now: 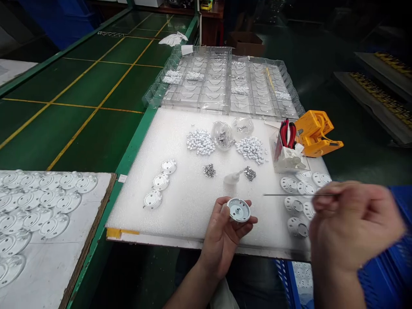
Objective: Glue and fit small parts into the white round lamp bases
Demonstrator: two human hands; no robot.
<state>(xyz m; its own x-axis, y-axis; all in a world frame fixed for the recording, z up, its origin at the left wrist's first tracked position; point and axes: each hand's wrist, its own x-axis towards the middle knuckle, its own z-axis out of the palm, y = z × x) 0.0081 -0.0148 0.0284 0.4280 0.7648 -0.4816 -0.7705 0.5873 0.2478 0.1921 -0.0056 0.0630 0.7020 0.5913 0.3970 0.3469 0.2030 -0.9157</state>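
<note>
A round, shallow white disc part (238, 209) with small holes and a central post rests in the fingers of my left hand (222, 236), its hollow side up. My right hand (354, 227), blurred, is closed on a thin metal rod (289, 195) that points left above the mat; the fist hides its other end. Beyond the disc part stands a small translucent squeeze bottle (231, 178). Small metal pieces lie in two piles, one on the left (209, 170) and one on the right (249, 173). Behind them are heaps of small white pieces (200, 142).
Several similar discs (294, 204) lie at the right and three (160, 182) at the left on the white foam mat (135, 206). Red-handled pliers (287, 134) stand in a clear box beside a yellow tape dispenser (315, 133). Clear compartment trays (215, 81) lie behind.
</note>
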